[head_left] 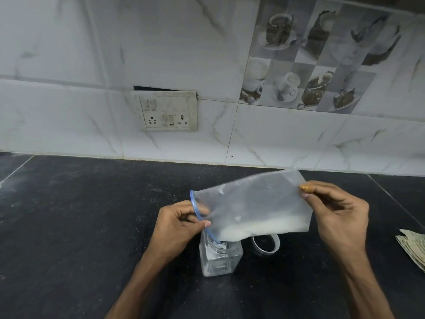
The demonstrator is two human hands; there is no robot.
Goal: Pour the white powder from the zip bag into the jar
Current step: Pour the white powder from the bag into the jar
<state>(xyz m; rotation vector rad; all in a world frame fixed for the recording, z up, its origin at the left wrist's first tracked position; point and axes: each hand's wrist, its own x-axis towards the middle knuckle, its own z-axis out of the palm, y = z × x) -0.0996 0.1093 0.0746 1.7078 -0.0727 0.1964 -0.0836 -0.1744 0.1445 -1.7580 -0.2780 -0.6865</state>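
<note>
A clear zip bag [250, 203] with a blue zip strip hangs sideways over the counter, its mouth to the left. White powder [264, 227] lies along its lower edge and reaches the mouth. My left hand [177, 226] pinches the bag at the zip end, right above the jar. My right hand [338, 215] pinches the bag's far upper corner and holds it higher. Under the bag's mouth stands a square clear glass jar [220, 259], upright and uncovered, with some white powder inside its neck.
The jar's lid [265, 245], a clear ring, lies on the black stone counter [80, 215] just right of the jar. Folded paper [414, 248] sits at the right edge. A switch and socket plate [169, 111] is on the tiled wall behind.
</note>
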